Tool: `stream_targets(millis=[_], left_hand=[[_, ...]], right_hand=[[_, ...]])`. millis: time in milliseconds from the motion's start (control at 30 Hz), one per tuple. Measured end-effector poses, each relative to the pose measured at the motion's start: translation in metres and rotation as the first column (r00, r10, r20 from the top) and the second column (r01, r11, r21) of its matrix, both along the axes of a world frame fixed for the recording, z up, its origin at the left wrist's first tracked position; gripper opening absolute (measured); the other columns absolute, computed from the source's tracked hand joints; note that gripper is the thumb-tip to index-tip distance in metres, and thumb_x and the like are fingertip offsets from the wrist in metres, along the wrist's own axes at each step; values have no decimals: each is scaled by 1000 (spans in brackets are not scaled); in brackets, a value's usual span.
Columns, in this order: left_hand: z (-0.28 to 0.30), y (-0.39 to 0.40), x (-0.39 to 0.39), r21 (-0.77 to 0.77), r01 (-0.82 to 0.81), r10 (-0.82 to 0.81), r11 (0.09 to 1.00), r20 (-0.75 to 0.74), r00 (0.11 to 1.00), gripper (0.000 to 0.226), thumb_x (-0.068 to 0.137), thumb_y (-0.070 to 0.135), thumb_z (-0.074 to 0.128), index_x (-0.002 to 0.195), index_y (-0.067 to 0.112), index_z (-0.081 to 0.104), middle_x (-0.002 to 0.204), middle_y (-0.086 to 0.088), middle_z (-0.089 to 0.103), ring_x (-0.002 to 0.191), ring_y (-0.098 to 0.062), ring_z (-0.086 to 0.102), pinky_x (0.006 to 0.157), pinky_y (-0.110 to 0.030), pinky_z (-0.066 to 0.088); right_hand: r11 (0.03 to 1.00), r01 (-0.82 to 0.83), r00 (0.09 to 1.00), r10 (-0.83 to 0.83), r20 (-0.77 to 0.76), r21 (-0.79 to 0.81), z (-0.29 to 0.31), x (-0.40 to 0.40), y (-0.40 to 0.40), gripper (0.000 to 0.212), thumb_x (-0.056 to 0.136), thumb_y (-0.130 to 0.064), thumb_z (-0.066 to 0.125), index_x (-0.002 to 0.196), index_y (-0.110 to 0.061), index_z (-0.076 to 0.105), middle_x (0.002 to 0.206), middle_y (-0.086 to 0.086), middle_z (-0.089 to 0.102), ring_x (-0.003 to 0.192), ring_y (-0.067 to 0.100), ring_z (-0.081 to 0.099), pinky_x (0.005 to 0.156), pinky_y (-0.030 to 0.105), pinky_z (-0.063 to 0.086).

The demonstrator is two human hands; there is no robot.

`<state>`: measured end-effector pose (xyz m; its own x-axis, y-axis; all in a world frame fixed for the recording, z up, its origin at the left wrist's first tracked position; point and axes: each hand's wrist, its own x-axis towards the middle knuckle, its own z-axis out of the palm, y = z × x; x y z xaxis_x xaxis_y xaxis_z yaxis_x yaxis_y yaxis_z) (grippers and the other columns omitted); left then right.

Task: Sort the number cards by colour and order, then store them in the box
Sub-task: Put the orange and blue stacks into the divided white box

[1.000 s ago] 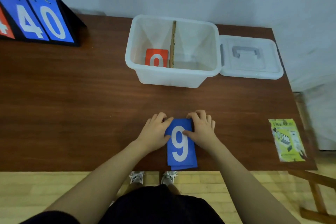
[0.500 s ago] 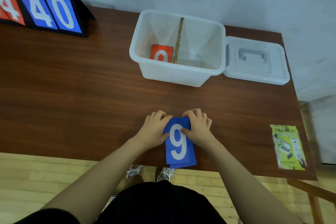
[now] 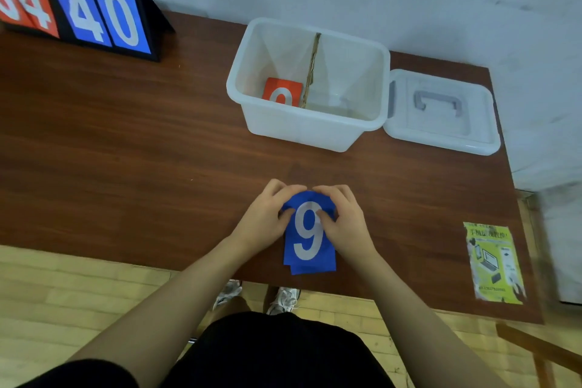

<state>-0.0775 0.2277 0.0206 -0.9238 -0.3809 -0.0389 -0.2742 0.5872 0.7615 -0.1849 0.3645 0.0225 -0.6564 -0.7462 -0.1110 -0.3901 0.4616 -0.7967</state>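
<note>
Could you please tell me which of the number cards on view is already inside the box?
The orange card, in the left compartment of the clear box. The blue 9 card lies on the table, held by both hands.

The scoreboard (image 3: 78,6) is cut off by the left edge of the view, so its red digits read only in part. Right of the scoreboard, in the box (image 3: 302,132), the orange card (image 3: 282,92) shows only its upper half; the near wall hides the rest and its white digit cannot be read. In front of the box, the stack of blue cards (image 3: 310,243) hides every card under the top "9", and both hands cover its far corners. The print on the yellow leaflet (image 3: 494,265), far right of the box, is too small to read.
</note>
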Motion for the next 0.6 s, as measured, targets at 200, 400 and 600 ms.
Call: stream_targets(millis=[200,400,600], left_hand=[[48,-5,-22,-12,-90,83,996,-258,963,39,87,12,56,125,20,53,104,6,45,92,-3,50,79,-17,50],[112,-30,-72,-104,-112,61,988,-405,912,41,86,9,55,126,16,54,111,2,48,100,-7,48,84,-11,44],[158,-65,-135,-228,-188,37,955,-539,842,33,81,4,61,113,6,64,105,-6,56,91,-7,48,82,-5,36]], right_hand=[[949,9,958,-98,-268,-317,52,-27,-5,24,89,-3,54,110,-6,65,103,-6,56,94,-3,54,85,7,44],[877,151,952,-254,-172,-457,116,-67,-31,22,91,-5,53,106,-13,67,98,-18,56,92,-4,56,78,7,43],[792,207,917,-362,-169,-575,163,-114,-64,23,86,1,57,97,-16,67,93,-9,58,87,-5,56,74,7,42]])
